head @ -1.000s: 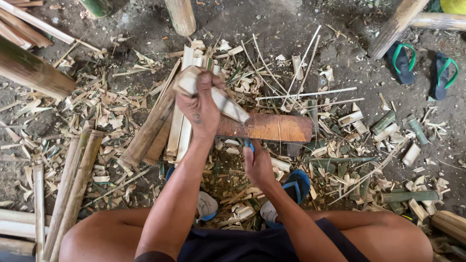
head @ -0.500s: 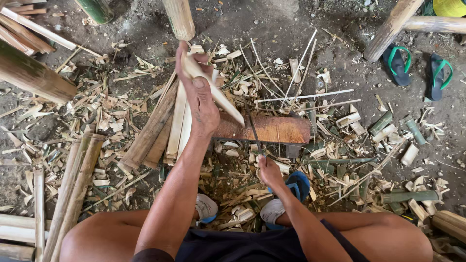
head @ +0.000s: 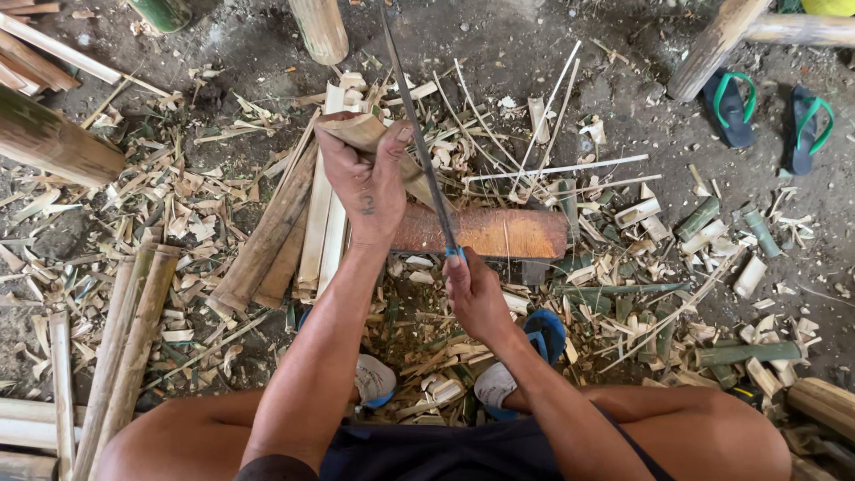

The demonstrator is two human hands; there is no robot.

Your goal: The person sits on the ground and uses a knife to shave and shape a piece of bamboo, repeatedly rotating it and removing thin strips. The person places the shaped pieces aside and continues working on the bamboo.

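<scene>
Since half a second ago the long thin dark blade (head: 417, 134) has swung up to stand nearly upright in the view, its tip pointing away from the person. The dirt floor (head: 534, 53) is littered with split bamboo slats and shavings, with a reddish-brown wooden chopping block (head: 499, 233) ahead of the knees. The left hand (head: 365, 183) has its grip closed on a pale curved bamboo piece (head: 361, 132) above the block. The right hand (head: 472, 294) grips the blade's blue handle.
</scene>
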